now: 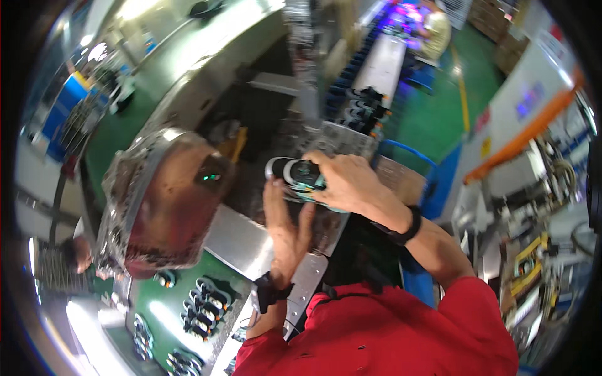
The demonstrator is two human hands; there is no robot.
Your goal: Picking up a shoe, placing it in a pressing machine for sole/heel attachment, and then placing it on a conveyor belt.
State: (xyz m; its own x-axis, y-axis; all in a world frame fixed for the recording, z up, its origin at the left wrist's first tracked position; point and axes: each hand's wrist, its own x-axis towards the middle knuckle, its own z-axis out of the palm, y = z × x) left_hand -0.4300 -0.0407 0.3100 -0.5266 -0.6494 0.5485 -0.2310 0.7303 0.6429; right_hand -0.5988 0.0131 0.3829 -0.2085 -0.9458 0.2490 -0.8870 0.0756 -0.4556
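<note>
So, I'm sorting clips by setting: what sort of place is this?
Likely a shoe factory: grouped shoes at lower left, a long bench with a person beside its far end, and another shoe being handled.

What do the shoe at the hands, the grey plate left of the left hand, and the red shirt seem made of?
Shoe: probably synthetic or textile, in black, white and teal; blur leaves the exact material open.
Grey plate: likely bare metal with a satin finish, judging by its soft bright glare.
Red shirt: fabric, mostly matte, shown by its soft creases.
</note>
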